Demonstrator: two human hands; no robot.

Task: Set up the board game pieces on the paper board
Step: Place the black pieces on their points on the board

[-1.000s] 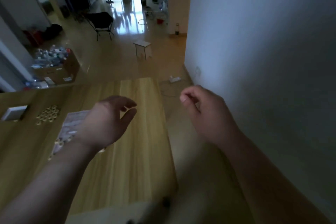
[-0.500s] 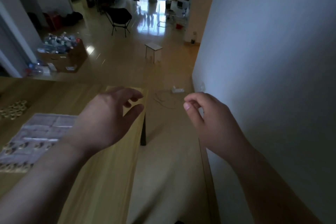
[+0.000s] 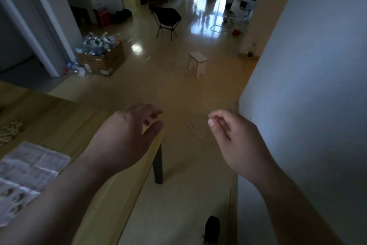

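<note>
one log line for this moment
left hand open over table edge | right hand curled beside table, contents hidden | paper board holds few pieces | piece pile beyond board

paper board (image 3: 35, 165): flat, creased, btm-left of view | pieces (image 3: 9, 130): pale round heap just beyond; few prob. on board

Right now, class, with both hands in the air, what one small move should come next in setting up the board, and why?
Probably swing the left hand leftward to the pile of pieces. It hovers empty at the right edge of the table, away from the paper board, which shows only a few pieces at its near end.
</note>
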